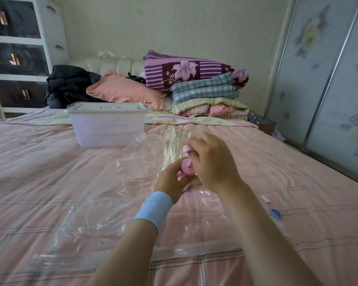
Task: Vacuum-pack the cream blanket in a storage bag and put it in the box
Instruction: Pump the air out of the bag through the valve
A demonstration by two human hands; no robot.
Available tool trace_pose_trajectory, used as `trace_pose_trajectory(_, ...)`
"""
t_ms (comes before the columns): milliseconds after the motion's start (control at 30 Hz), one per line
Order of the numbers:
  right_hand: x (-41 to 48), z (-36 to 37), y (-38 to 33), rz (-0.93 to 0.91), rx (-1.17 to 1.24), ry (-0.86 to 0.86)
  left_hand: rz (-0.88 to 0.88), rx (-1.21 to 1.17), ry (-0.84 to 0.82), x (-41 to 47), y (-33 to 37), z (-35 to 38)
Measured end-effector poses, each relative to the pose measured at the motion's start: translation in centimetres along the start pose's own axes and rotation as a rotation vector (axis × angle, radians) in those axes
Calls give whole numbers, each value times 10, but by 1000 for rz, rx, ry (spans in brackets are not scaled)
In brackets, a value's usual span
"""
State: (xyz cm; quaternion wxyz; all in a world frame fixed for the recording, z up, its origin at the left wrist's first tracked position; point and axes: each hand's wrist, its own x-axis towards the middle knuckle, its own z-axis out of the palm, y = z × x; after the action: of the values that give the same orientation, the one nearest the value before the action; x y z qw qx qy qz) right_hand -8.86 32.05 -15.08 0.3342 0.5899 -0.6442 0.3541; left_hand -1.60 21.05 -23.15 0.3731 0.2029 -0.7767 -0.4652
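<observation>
A clear storage bag (103, 203) lies flat across the pink plaid bed. The cream blanket (174, 141) sits squeezed and wrinkled inside the bag's far end. A small pink hand pump (186, 167) stands on the bag near its middle. My left hand (171, 181), with a blue band on the wrist, grips the pump's body from the left. My right hand (212, 162) curls round the pump's pink top handle (187, 149) from the right. The valve under the pump is hidden by my hands. A translucent plastic box (108, 129) with its lid on stands beyond the bag to the left.
A blue cap (275, 213) and a small white clip (266, 199) lie on the bed to the right. Folded quilts (205, 93), a pink pillow (124, 89) and dark clothes (68, 85) are piled at the headboard. A drawer unit (19, 54) stands left, a wardrobe (329, 79) right.
</observation>
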Motion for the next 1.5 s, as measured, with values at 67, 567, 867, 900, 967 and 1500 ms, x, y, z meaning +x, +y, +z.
trace_pose_trajectory(67,17,-22,-7,-52,0,115,6,-11,-2,3,-3,-1)
trace_pose_trajectory(567,-37,32,11,108,-21,-287,-27,36,-53,-2,-5,5)
trace_pose_trajectory(867,9,-26,-1,-94,9,-17,70,80,-17,-1,-2,5)
trace_pose_trajectory(900,15,-36,-3,-105,19,42,81,85,-20,1,-3,5)
trace_pose_trajectory(967,21,-49,-7,-124,20,125,89,102,-15,3,-8,5)
trace_pose_trajectory(1500,-27,20,20,204,-47,-308,44,189,-28,-4,3,14)
